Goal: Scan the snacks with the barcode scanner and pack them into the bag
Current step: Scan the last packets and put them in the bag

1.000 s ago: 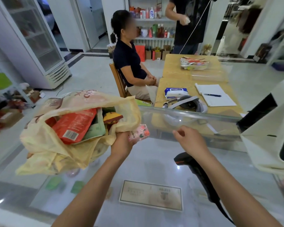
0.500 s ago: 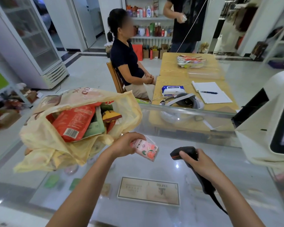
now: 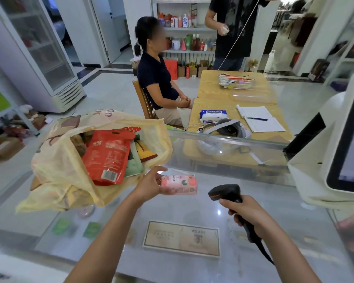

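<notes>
My left hand holds a small pink snack packet level above the glass counter, just right of the bag. My right hand grips the black barcode scanner by its handle, its head lifted and facing left toward the packet, a short gap apart. The yellow plastic bag lies open on the counter at the left. A red pouch, a green packet and other snacks stick out of its mouth.
A white checkout terminal stands at the counter's right. Beyond the counter a wooden table carries wipes, a notebook and a headset. One person sits beside it on a chair; another stands behind. A glass-door fridge stands at the left.
My right hand took hold of the scanner and lifted it off the counter toward the packet. My left hand drew the pink packet away from the bag and turned it level.
</notes>
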